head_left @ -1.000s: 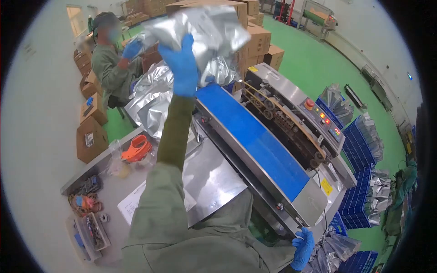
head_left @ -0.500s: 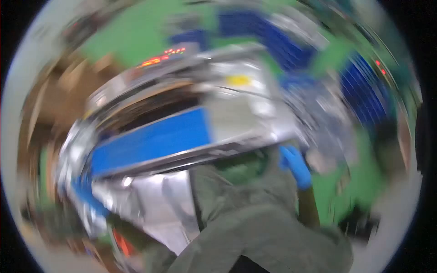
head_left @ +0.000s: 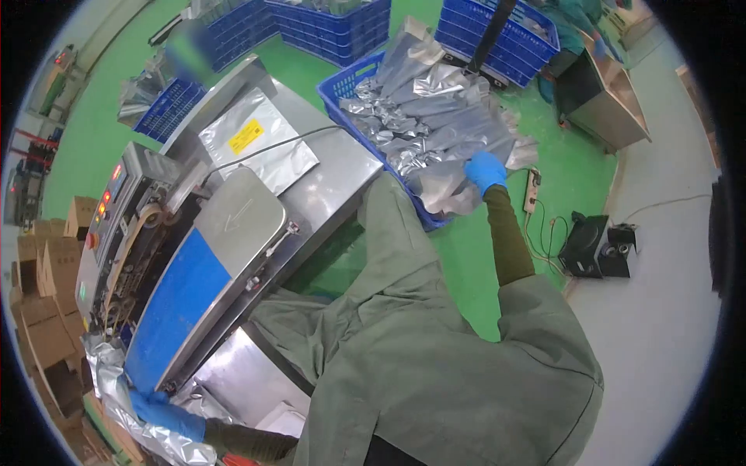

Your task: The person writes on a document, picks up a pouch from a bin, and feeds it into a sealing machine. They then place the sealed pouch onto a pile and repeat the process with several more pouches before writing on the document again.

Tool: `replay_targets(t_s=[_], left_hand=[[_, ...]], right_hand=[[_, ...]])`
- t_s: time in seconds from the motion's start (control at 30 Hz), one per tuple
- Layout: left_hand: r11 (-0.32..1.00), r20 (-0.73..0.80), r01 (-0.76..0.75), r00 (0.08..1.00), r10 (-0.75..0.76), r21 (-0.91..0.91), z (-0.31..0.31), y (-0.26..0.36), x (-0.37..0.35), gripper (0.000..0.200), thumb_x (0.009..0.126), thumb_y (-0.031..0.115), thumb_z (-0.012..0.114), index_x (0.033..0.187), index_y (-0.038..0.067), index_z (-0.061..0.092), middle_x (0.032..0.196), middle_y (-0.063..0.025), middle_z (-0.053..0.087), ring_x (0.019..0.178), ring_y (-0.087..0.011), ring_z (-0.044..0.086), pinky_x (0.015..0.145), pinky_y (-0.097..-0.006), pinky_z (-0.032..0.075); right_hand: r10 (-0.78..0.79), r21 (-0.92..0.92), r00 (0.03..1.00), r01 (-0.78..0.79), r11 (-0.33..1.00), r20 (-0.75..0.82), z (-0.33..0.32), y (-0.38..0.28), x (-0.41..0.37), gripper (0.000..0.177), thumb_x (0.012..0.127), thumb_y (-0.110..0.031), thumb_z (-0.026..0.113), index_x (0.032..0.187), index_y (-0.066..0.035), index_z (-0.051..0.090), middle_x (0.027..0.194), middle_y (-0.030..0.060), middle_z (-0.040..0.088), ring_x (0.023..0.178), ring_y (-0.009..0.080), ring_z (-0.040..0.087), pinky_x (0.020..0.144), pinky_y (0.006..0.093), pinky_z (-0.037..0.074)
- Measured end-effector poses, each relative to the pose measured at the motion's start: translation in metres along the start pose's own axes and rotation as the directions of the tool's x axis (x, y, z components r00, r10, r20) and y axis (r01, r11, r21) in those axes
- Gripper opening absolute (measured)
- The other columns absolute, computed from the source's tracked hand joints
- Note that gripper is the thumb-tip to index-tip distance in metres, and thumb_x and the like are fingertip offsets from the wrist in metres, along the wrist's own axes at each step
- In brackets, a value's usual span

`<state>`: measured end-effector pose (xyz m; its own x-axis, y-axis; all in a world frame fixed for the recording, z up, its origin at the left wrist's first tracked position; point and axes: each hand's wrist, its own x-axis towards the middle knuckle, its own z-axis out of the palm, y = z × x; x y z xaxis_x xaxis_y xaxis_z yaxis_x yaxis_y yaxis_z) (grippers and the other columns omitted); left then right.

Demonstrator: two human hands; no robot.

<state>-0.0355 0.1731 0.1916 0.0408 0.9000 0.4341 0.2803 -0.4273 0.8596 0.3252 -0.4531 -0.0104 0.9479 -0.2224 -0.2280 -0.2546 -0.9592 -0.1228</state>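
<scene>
My left hand (head_left: pixel 169 417), in a blue glove, is at the lower left, at the near end of the blue conveyor belt (head_left: pixel 175 299). Its fingers are closed on a silver foil bag (head_left: pixel 109 377) that hangs past the belt's end; the fingertips are partly hidden. My right hand (head_left: pixel 486 172), also gloved in blue, reaches out to the blue crate (head_left: pixel 337 91) heaped with silver foil bags. Its fingers are curled onto a foil bag (head_left: pixel 447 184) at the crate's near right side.
The band sealer (head_left: pixel 105 213) shows lit red digits. A foil bag with a yellow label (head_left: pixel 260 140) lies on the steel table (head_left: pixel 342 167). More blue crates (head_left: pixel 330 35) stand behind. Cardboard boxes (head_left: pixel 50 287) are at left, a power strip (head_left: pixel 531 190) on the green floor.
The view has swung right and cleared of blur. My right hand has moved from beside the table edge out to the bags in the crate. My left hand stays by the belt's end.
</scene>
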Motion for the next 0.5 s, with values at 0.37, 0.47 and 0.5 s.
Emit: replay_targets(t_s=[0.37, 0.47, 0.5], left_hand=[[0.973, 0.944, 0.071, 0.267, 0.193, -0.22, 0.112, 0.097, -0.105, 0.039, 0.08, 0.013, 0.064, 0.117, 0.002, 0.058, 0.109, -0.0082, 0.062, 0.098, -0.0169, 0.057, 0.087, -0.03, 0.045], [0.814, 0.796, -0.022, 0.197, 0.572, -0.58, 0.154, 0.13, -0.127, 0.056, 0.085, 0.022, 0.062, 0.133, 0.002, 0.041, 0.134, -0.0124, 0.046, 0.117, -0.0222, 0.047, 0.099, -0.0322, 0.036], [0.765, 0.745, 0.025, 0.249, 0.619, -0.644, 0.168, 0.14, -0.13, 0.056, 0.087, 0.023, 0.06, 0.134, 0.001, 0.04, 0.135, -0.013, 0.045, 0.118, -0.0213, 0.046, 0.1, -0.0319, 0.035]], right_hand=[[-0.625, 0.444, 0.696, 0.713, 0.542, -0.354, -0.224, -0.188, -0.123, 0.029, 0.074, -0.025, 0.057, 0.063, 0.001, 0.062, 0.054, 0.0137, 0.056, 0.05, 0.0244, 0.055, 0.052, 0.0368, 0.043], [-0.526, 0.605, 0.708, 0.694, 0.391, -0.472, -0.298, -0.224, -0.186, 0.026, 0.078, -0.016, 0.061, 0.06, 0.003, 0.061, 0.05, 0.0022, 0.052, 0.045, 0.0097, 0.048, 0.044, 0.026, 0.037], [-0.512, 0.635, 0.699, 0.698, 0.332, -0.5, -0.316, -0.235, -0.196, 0.025, 0.078, -0.017, 0.061, 0.061, 0.002, 0.061, 0.05, 0.0015, 0.052, 0.044, 0.0094, 0.047, 0.043, 0.0247, 0.036]])
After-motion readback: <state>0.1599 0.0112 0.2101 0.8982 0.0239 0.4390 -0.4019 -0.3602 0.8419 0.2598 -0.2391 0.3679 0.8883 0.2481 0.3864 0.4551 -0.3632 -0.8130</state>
